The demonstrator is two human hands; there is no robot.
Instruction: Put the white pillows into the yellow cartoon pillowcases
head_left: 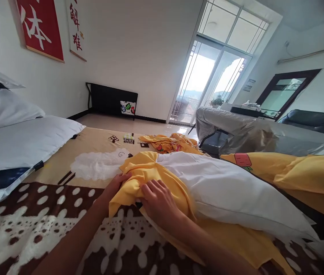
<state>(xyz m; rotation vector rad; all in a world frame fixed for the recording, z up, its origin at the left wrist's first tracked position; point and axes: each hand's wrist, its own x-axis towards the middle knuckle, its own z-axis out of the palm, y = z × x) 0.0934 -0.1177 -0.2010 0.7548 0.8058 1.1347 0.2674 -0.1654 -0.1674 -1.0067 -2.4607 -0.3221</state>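
Note:
A white pillow [230, 187] lies on the bed in front of me, its left end inside a bunched yellow pillowcase [147, 168]. My left hand [121, 178] grips the left edge of the case, its fingers partly hidden in the cloth. Closer to the pillow, my right hand [157, 196] is closed on a fold of the same case, knuckles up. Part of the yellow fabric spreads out under the pillow and my right forearm.
White pillows [21, 141] are stacked at the left. Crumpled orange printed cloth [176, 143] lies at the bed's far edge. A yellow pillow [308, 173] with a carrot print is at the right. Beyond stand a plastic-covered table [236, 124] and a black folded frame [110, 99].

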